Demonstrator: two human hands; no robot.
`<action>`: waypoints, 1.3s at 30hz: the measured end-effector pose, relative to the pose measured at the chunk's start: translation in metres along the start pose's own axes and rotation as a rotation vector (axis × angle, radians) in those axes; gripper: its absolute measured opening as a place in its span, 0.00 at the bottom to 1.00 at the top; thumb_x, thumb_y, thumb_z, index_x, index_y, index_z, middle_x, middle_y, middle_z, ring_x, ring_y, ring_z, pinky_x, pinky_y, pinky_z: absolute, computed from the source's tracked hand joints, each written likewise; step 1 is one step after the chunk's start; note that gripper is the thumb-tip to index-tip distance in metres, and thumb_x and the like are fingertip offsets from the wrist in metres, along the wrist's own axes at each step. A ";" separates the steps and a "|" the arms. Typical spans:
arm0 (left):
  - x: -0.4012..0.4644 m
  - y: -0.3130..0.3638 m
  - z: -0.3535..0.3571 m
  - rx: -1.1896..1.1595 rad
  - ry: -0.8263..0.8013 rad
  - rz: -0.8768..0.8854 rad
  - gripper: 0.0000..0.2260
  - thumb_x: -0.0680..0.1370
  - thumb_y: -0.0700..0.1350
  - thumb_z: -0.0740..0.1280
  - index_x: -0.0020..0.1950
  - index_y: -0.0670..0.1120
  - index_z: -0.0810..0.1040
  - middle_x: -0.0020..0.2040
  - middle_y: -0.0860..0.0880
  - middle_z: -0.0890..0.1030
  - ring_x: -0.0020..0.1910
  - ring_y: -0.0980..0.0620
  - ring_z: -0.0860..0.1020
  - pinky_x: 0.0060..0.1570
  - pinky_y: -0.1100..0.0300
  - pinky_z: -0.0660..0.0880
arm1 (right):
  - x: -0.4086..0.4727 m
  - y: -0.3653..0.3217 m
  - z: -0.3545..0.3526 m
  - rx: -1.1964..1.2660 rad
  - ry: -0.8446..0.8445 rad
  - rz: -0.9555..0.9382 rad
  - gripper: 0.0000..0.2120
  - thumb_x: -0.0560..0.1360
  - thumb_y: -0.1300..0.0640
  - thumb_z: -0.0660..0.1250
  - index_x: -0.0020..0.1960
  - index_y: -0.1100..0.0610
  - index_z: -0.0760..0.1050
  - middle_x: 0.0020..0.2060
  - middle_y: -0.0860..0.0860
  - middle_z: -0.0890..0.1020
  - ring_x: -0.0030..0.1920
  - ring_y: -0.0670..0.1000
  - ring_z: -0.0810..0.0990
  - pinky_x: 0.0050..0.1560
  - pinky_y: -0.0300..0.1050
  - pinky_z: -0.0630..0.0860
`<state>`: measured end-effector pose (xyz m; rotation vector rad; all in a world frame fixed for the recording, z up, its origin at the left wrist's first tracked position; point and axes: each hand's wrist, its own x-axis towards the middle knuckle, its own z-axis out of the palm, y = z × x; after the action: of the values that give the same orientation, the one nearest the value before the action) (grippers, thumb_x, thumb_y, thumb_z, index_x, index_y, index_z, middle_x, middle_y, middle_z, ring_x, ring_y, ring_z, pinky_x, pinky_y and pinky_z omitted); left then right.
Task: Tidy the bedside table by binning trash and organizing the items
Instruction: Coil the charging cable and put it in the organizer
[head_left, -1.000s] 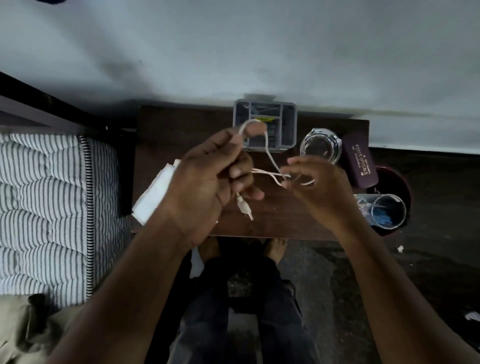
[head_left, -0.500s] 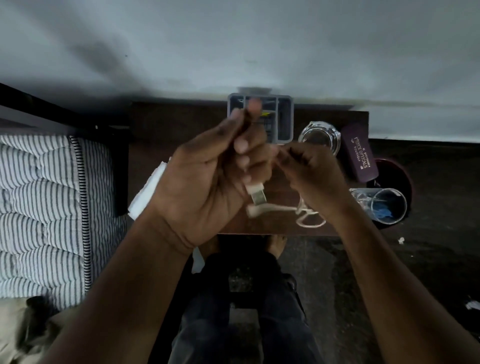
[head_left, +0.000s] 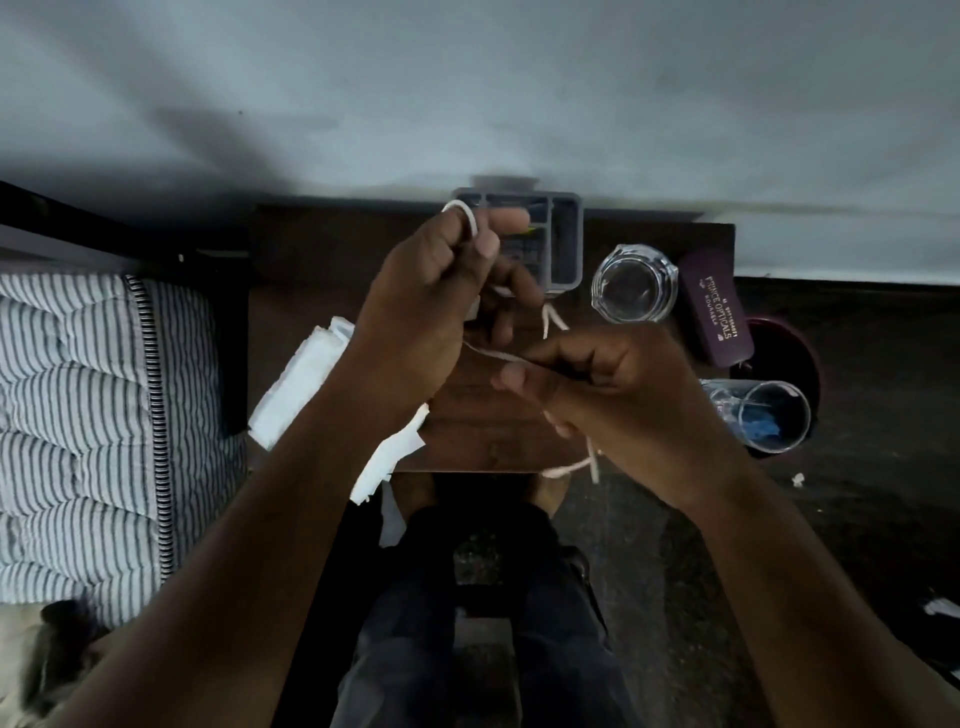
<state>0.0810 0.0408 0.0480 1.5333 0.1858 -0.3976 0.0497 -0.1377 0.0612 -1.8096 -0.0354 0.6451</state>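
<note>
Both hands work a white cable (head_left: 491, 355) above the middle of the dark wooden desk (head_left: 311, 249). The left hand (head_left: 431, 306) is clenched around several turns of it, with 1 loop poking out past the knuckles on the far side, just in front of the grey organizer tray (head_left: 563, 244) that stands at the desk's far edge against the wall. The right hand (head_left: 618, 384) pinches a stretch of the same cable between thumb and fingertips, so a short taut run spans the gap between the 2 hands, and a loose tail hangs from under the right palm past the desk's near edge.

To the left, partly hidden by the left forearm, a folded white cloth (head_left: 296, 384) lies on the desk, and a torn white paper (head_left: 387, 460) sticks out over the near edge. To the right of the tray stands an empty glass jar (head_left: 634, 283), then a maroon spectacle case (head_left: 719, 306) (gold lettering on its lid). A clear tumbler (head_left: 769, 415) with something blue inside sits at the right edge, near the dark round bin (head_left: 789, 353) on the floor. A striped mattress (head_left: 78, 415) fills the left.
</note>
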 end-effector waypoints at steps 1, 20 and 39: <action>-0.002 0.001 -0.002 0.060 -0.036 -0.013 0.11 0.87 0.41 0.56 0.63 0.39 0.75 0.33 0.49 0.82 0.28 0.53 0.76 0.31 0.65 0.74 | 0.001 -0.002 -0.003 0.017 -0.024 -0.011 0.05 0.77 0.59 0.72 0.44 0.55 0.86 0.24 0.42 0.79 0.26 0.38 0.74 0.32 0.35 0.69; -0.036 0.003 -0.064 -0.178 -0.247 -0.306 0.18 0.79 0.56 0.69 0.35 0.45 0.81 0.24 0.54 0.61 0.22 0.57 0.56 0.24 0.66 0.52 | 0.030 0.045 -0.022 0.281 0.026 -0.077 0.10 0.74 0.56 0.73 0.55 0.56 0.84 0.34 0.58 0.83 0.34 0.56 0.80 0.40 0.46 0.83; -0.002 -0.023 0.006 -0.231 0.079 -0.144 0.13 0.85 0.46 0.61 0.66 0.43 0.75 0.41 0.45 0.88 0.36 0.50 0.86 0.36 0.60 0.81 | 0.012 0.009 0.018 -0.136 -0.110 0.062 0.13 0.76 0.53 0.74 0.35 0.56 0.81 0.24 0.57 0.80 0.22 0.54 0.79 0.27 0.52 0.77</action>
<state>0.0703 0.0356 0.0273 1.3126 0.3926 -0.4140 0.0497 -0.1209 0.0446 -1.9104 -0.0991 0.8026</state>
